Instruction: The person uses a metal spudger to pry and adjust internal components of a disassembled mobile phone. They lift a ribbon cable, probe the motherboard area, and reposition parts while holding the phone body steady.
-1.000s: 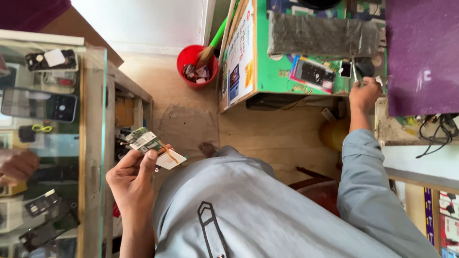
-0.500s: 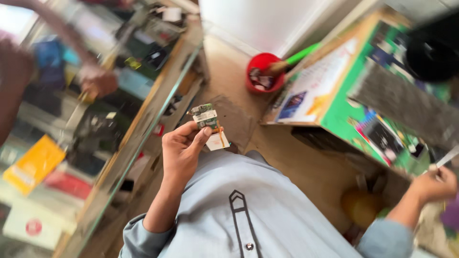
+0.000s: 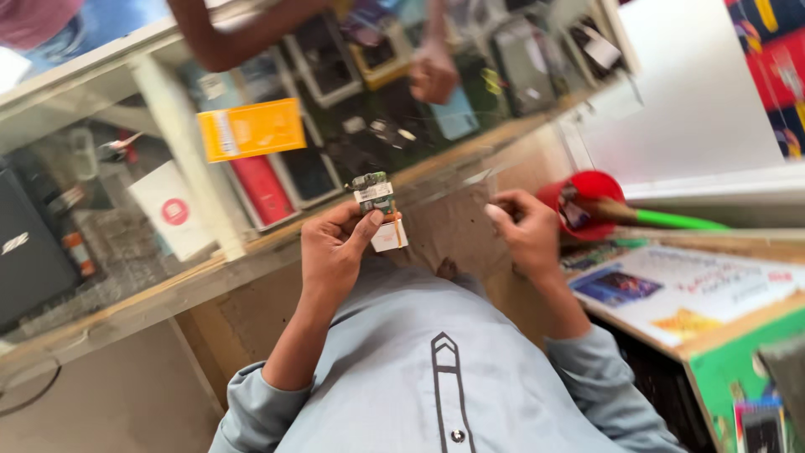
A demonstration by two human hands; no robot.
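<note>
Nearest, a pale blue-grey shirt (image 3: 436,377) with a dark pointed placket fills the bottom of the view, both sleeves reaching up from it. Above the left sleeve, the left hand (image 3: 335,252) is raised with its fingers curled together and the thumb pressed across, clamped on a small circuit board (image 3: 373,197). That board stands upright out of the fingertips: a narrow green piece with dark parts at its top, a pale label across its middle, and a white square tab with an orange edge hanging just below the thumb. Beside it, apart from the board, the right hand (image 3: 527,231) has its fingers bent inward and drawn close; whether they pinch anything I cannot tell, since the tips blur against the brown surface behind.

Just past the right fingers sits a red cup (image 3: 591,189) with a green-handled brush (image 3: 671,221) lying out of it toward the right. Below that, a green worktable (image 3: 738,369) carries a printed sheet (image 3: 696,289).

Beyond the left fingertips runs a glass display counter (image 3: 210,260) with a wooden edge, holding an orange box (image 3: 250,128), a white card with a red dot (image 3: 172,210) and dark phones. Farthest off, another person's hand (image 3: 433,74) rests on the glass top.
</note>
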